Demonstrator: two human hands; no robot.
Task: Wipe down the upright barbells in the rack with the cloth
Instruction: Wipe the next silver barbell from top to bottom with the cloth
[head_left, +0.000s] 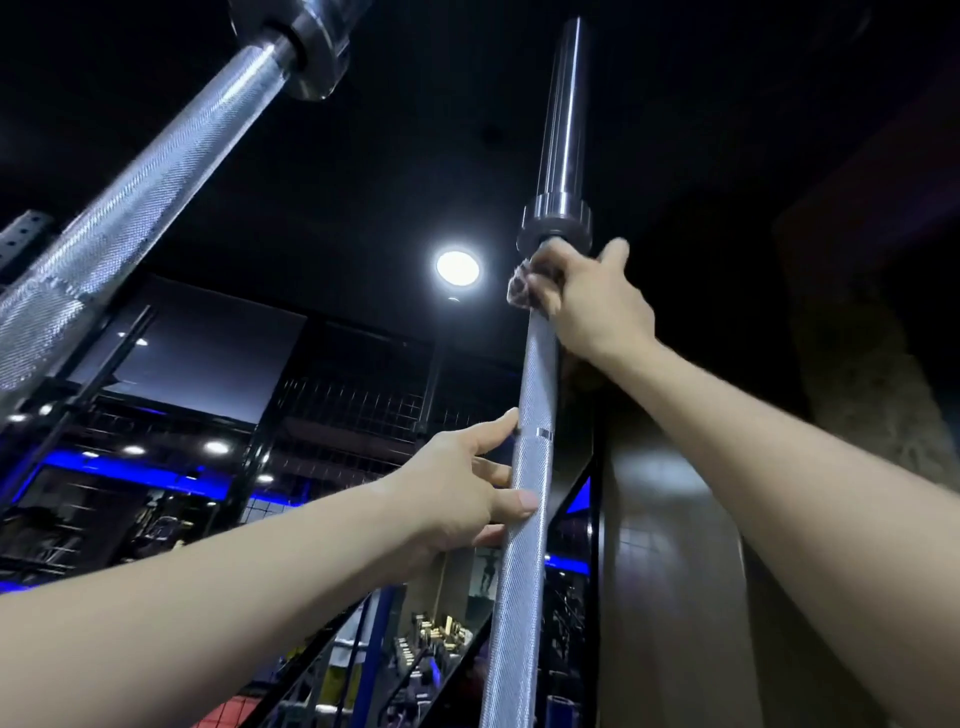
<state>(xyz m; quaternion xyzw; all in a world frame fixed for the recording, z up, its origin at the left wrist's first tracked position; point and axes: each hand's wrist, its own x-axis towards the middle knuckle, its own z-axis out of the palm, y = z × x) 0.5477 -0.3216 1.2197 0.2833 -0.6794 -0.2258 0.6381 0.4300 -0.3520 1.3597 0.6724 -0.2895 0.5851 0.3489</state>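
Upright barbell (524, 499), knurled shaft rising to the collar and smooth sleeve, seen from below; cloth (521, 287) bunched against the shaft just under the collar, pinched there by right hand (587, 301), fingers curled round bar and cloth, apparently at the top of a wiping stroke; left hand (467, 493) lower down, fingers and thumb loosely wrapped on the knurling, probably to steady the bar; second barbell (156, 182) leaning at upper left; ceiling lamp (457, 266) behind.

Dark ceiling (363, 171) | round ceiling lamp (457, 267), lit | blue light strips (140, 470) | wire-mesh panels (358, 400) behind
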